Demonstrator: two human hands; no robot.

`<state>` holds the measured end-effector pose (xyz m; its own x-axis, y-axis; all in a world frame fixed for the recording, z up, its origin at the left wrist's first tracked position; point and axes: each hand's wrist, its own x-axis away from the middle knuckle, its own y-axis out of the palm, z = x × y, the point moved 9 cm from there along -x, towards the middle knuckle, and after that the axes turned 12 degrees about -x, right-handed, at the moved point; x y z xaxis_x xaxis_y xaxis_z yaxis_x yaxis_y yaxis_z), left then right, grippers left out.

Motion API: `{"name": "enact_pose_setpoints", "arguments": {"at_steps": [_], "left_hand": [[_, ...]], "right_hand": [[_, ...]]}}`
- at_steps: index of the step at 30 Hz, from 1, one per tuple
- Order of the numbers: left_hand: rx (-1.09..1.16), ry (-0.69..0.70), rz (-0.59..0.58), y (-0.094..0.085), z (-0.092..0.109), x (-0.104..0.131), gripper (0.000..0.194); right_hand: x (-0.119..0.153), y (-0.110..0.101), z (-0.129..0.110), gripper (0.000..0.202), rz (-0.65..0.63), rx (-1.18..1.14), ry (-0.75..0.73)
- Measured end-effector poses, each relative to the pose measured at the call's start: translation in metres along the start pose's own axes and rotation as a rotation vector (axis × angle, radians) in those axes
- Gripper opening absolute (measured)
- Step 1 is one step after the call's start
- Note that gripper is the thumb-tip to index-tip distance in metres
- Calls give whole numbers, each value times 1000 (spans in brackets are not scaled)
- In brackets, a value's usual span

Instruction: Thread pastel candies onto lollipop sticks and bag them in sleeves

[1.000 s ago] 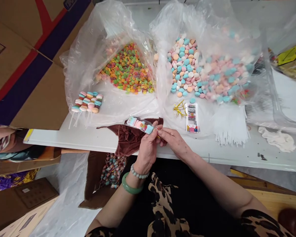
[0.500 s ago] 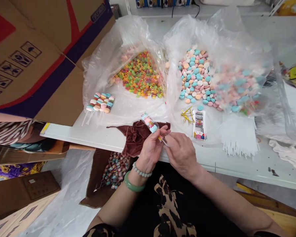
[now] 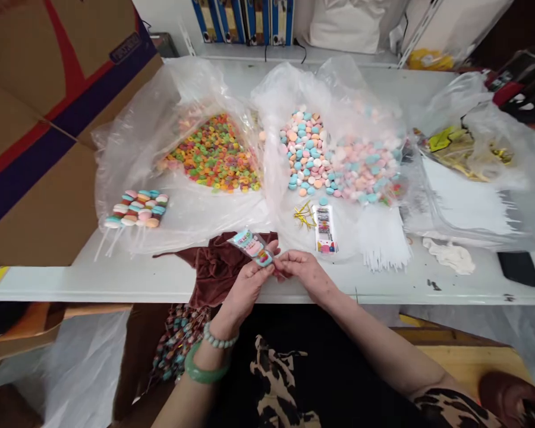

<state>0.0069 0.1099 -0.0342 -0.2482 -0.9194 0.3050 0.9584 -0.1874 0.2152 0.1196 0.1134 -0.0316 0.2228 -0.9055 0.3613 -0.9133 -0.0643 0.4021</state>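
My left hand [image 3: 249,282] grips a candy lollipop in a small printed clear packet [image 3: 252,245], which slants up to the left over a brown cloth [image 3: 211,270]. My right hand [image 3: 304,270] pinches the packet's gathered lower end at the stick; a twist tie there would be too small to see. To the right lie several gold twist ties [image 3: 304,215] and a stack of printed packets [image 3: 324,229]. Beyond them is a fan of white sticks [image 3: 384,241]. At the left, candy lollipops without packets [image 3: 138,208] lie stacked, their sticks pointing to the front.
Plastic bags hold ring candies [image 3: 218,156] and pastel candies [image 3: 307,148]. A big cardboard box [image 3: 35,154] stands at the left. Below the table edge, a box holds finished-looking wrapped lollipops [image 3: 178,339]. A black phone-like slab [image 3: 519,268] and white glove-like cloth [image 3: 449,255] lie at right.
The view has swung to the right and up, showing more of the shelf and right table end. The packet has tilted further left, and my right fingers have closed in at its lower end.
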Motion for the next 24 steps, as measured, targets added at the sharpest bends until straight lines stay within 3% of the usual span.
{"name": "enact_pose_setpoints", "arguments": {"at_steps": [2, 6, 8, 10, 12, 14, 16, 17, 20, 22, 24], "left_hand": [[-106, 55, 36, -1, 4, 0, 22], [-91, -85, -36, 20, -15, -3, 34], [-144, -111, 86, 15, -21, -3, 30], [-257, 9, 293, 0, -11, 1, 20], [-355, 171, 420, -8, 4, 9, 9], [-416, 262, 446, -10, 12, 13, 4], [-417, 250, 449, -16, 12, 12, 9], [-372, 213, 450, -21, 9, 10, 14], [-123, 43, 429, -34, -7, 0, 25], [-6, -51, 423, -37, -15, -3, 26], [30, -96, 433, -38, -16, -2, 26]], "right_hand": [[4, -7, -20, 19, 108, 94, -165], [-6, 6, -13, 28, 53, -140, -57], [-11, -3, -11, 27, 181, -277, -109], [-12, -14, -10, 31, 305, -345, -190], [-14, -17, -9, 31, 297, -321, -195], [-17, -18, -16, 25, 201, -186, -170], [-18, -31, -33, 20, 159, 30, -189], [-18, -44, -45, 18, 193, 161, -220], [-15, -91, -89, 16, 475, 635, -331], [-21, -106, -101, 18, 562, 963, -284], [-32, -107, -101, 23, 559, 1207, -234]]}}
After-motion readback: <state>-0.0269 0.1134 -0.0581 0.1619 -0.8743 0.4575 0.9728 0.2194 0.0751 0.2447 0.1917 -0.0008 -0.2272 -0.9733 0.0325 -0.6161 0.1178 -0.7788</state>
